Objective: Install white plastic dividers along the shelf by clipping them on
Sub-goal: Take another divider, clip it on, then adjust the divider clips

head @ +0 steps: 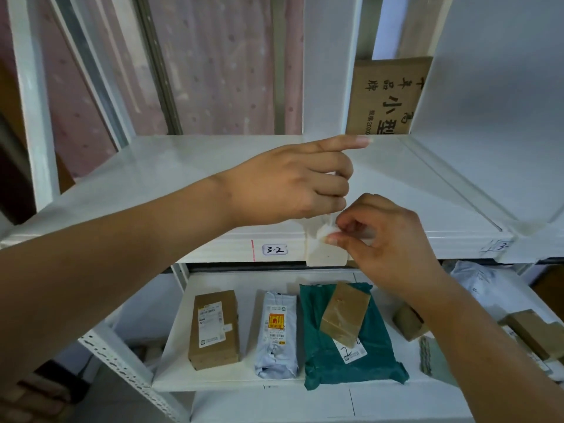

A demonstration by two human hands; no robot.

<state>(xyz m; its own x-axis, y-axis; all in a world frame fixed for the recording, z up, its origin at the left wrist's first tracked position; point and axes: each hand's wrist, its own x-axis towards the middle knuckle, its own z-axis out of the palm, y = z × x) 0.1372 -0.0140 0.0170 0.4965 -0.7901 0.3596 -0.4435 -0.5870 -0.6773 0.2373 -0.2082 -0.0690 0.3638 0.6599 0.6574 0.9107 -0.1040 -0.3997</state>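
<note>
A white shelf board [158, 178] carries the label "3-2" [275, 249] on its front lip. My left hand [287, 184] reaches over the board with the index finger stretched out and the other fingers curled around the thin front edge of a white plastic divider [329, 87], which rises behind the hand. The divider's white clip tab [326, 256] hangs over the front lip. Just above that tab, my right hand [387, 239] pinches a small white piece [324, 232] between thumb and fingertips. A second white divider [494, 117] stands upright on the right part of the shelf.
A cardboard box with printed characters [387, 96] stands at the back between the dividers. The shelf below holds a brown box [213, 329], a pale parcel bag [277, 334], a green bag [351, 346] with a brown packet on it, and more parcels at the right. A perforated upright [122, 361] stands at the lower left.
</note>
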